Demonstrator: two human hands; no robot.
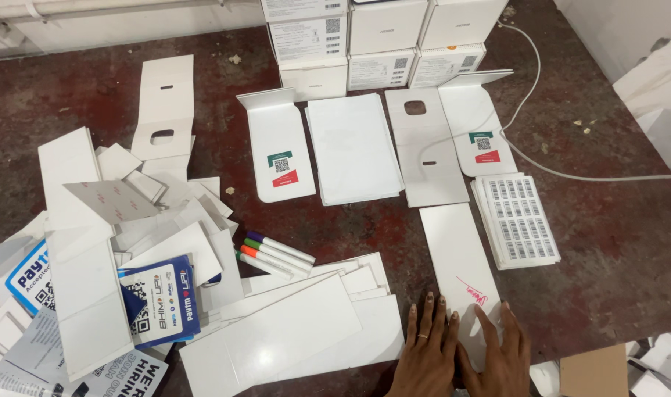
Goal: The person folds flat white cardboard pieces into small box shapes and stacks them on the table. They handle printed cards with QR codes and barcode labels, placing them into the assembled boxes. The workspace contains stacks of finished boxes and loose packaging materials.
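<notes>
On dark red table [600,250], scattered white cards [291,331]

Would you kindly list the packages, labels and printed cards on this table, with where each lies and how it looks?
White boxes: stacked at the far edge, rectangular, barcode stickers.
Label sheets: right of centre, white stack with black barcodes.
White card: centre, rounded corners, green-and-red sticker.
Second such card: far right.
Blue card: left pile, blue and white.
Long white strip: red scribble, under both hands.

Both hands [460,349] on a card strip [460,268], label sheets [517,219] right of it, markers [275,254] left, boxes [379,44] behind.
</notes>
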